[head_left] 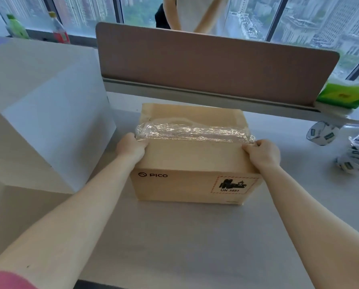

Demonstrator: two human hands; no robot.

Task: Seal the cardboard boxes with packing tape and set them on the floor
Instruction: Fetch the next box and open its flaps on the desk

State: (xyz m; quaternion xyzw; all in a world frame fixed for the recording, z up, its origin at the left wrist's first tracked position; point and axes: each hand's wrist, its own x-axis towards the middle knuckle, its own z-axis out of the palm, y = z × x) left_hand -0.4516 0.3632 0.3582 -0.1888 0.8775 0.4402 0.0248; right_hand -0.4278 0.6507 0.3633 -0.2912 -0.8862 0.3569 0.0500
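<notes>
A brown cardboard box printed with "PICO" and a UN 3481 label stands on the grey desk in front of me. A wrinkled strip of clear packing tape runs across its closed top from left to right. My left hand grips the box's upper left edge at the tape's end, fingers curled over the side. My right hand grips the upper right edge, thumb on top by the tape's other end.
A large white box stands close on the left. A brown desk divider rises behind the box, a person behind it. Rolls of printed tape and a green packet lie at the right. Bottles stand far left.
</notes>
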